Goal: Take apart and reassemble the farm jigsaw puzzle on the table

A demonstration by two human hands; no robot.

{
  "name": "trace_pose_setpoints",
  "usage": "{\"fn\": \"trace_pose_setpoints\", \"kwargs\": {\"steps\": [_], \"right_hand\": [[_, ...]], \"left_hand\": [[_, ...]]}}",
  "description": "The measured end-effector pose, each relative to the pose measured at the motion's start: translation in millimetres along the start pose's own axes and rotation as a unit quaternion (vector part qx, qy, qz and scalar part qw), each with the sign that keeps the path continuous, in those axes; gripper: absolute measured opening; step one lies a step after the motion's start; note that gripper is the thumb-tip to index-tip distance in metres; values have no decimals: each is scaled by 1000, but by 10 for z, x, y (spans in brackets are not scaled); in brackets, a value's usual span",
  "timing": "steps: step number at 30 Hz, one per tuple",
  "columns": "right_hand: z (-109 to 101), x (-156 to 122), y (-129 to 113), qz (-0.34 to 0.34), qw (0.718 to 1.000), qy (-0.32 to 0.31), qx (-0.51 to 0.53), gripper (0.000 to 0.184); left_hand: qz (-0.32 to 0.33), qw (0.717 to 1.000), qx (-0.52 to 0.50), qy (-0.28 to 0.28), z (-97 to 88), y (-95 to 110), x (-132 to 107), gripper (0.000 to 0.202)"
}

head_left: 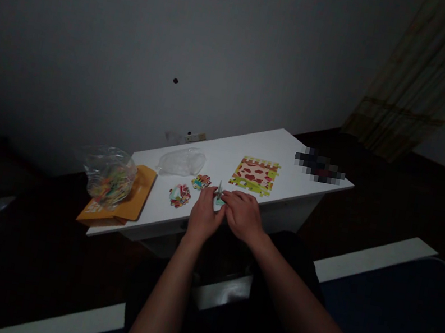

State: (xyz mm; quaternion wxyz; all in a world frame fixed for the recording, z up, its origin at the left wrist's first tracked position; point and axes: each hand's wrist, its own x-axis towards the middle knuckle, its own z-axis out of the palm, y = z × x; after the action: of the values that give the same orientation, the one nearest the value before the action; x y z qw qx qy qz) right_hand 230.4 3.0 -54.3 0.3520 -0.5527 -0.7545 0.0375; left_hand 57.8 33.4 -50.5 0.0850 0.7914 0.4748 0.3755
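At the near edge of the white rectangular surface (224, 158), the left hand (203, 215) and right hand (243, 215) pinch small, flat, pale-green pieces (219, 200) between them, apparently puzzle pieces. A joined pink-and-green cardboard puzzle (255, 176) lies right of them, near that edge; two multicoloured piles (180, 196) lie left.

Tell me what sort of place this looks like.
Probably a dim room in a home, though I can't be sure: a long curtain hangs at one side, a white table stands by a plain wall, and joined jigsaw pieces lie on it.
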Motion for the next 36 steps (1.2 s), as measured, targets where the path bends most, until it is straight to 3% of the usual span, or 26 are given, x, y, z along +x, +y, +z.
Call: {"fn": "trace_pose_setpoints", "kwargs": {"steps": [7, 13, 16, 21, 27, 32, 36], "right_hand": [[-10, -3, -24, -4, 1000, -2, -6, 37], [-10, 6, -77, 17, 999, 36, 13, 47], [9, 0, -78, 14, 998, 50, 22, 49], [47, -17, -23, 4, 999, 42, 31, 41], [47, -13, 28, -1, 999, 16, 35, 40], [34, -65, 46, -31, 999, 37, 11, 32], [11, -144, 46, -38, 998, 51, -28, 32]], "left_hand": [[18, 1000, -3, -21, -24, -2, 2, 57], [13, 1000, -18, -22, -26, 1, 3, 57], [25, 1000, -19, 2, -20, -2, -6, 57], [20, 997, 5, 68, -24, 9, -24, 82], [25, 1000, 9, 13, -10, 5, -27, 57], [32, 998, 39, 28, -116, -10, 73, 62], [48, 986, 139, -77, -291, 28, 372, 60]]}}
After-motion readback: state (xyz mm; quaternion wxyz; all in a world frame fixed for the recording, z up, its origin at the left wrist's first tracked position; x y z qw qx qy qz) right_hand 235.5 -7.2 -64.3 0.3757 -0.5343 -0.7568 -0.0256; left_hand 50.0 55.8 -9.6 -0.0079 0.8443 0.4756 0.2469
